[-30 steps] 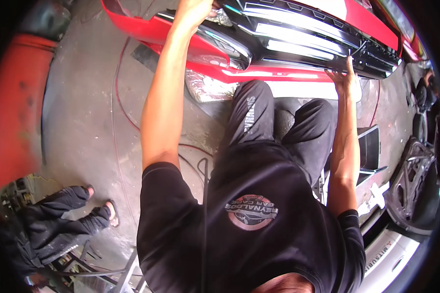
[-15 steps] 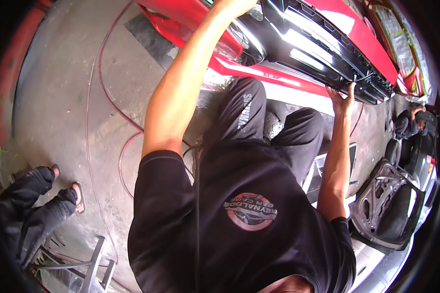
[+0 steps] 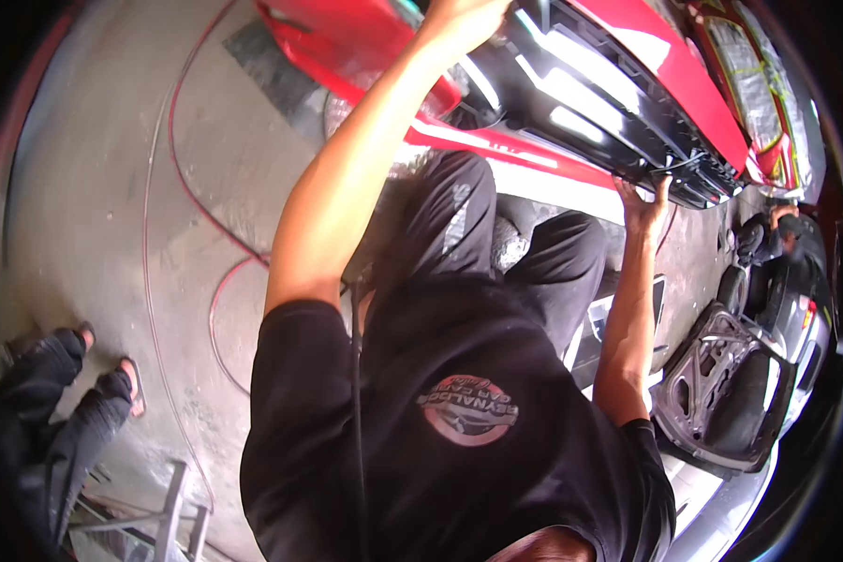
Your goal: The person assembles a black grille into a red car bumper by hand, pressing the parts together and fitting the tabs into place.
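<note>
In front of me, at the top of the picture, is a red car bumper with a black grille (image 3: pixel 581 80), tilted so its black face shows toward me. My left hand (image 3: pixel 465 26) grips its left end; the fingertips are partly hidden behind the part and cut by the upper edge. Lower down, my right hand (image 3: pixel 643 208) holds the grille's bottom right edge, thumb and fingers raised against it. Beneath the bumper lies a long red and white panel (image 3: pixel 553 178), just beyond my knees.
Red and black air hoses (image 3: pixel 217 223) run over the floor at left. Another person's legs (image 3: pixel 98 393) stand at lower left beside a metal stand (image 3: pixel 170 510). At right are a dark moulded panel (image 3: pixel 717 384), another person crouching (image 3: pixel 787 245) and a masked car part (image 3: pixel 768 89).
The whole view has shifted slightly left. My left hand and the bumper's left end have moved a little right against my knees; both hands keep their hold.
</note>
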Tool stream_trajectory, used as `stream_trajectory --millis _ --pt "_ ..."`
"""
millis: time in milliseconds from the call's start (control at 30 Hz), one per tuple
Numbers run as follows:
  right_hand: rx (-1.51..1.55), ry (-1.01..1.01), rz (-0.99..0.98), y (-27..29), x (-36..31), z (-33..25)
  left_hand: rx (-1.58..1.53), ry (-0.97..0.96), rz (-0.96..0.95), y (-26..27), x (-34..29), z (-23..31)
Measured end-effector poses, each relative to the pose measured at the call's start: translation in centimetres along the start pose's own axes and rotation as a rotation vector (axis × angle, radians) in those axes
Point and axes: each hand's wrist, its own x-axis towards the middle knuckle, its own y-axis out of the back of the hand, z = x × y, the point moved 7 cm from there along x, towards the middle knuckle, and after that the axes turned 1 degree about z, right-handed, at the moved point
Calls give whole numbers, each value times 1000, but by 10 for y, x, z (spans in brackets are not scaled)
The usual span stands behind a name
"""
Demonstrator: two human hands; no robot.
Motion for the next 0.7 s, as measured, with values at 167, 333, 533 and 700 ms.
stream_trajectory --millis 167,333,533,700 --pt "-63 112 29 -5 4 0 -229 123 -37 -8 -12 21" --pt "-64 161 173 10 11 -2 -178 125 -46 -9 -2 9" --pt "-122 146 108 -8 -3 2 -72 30 -47 0 1 7" --pt "-74 121 -13 20 15 -8 194 -52 -1 -4 -36 31"
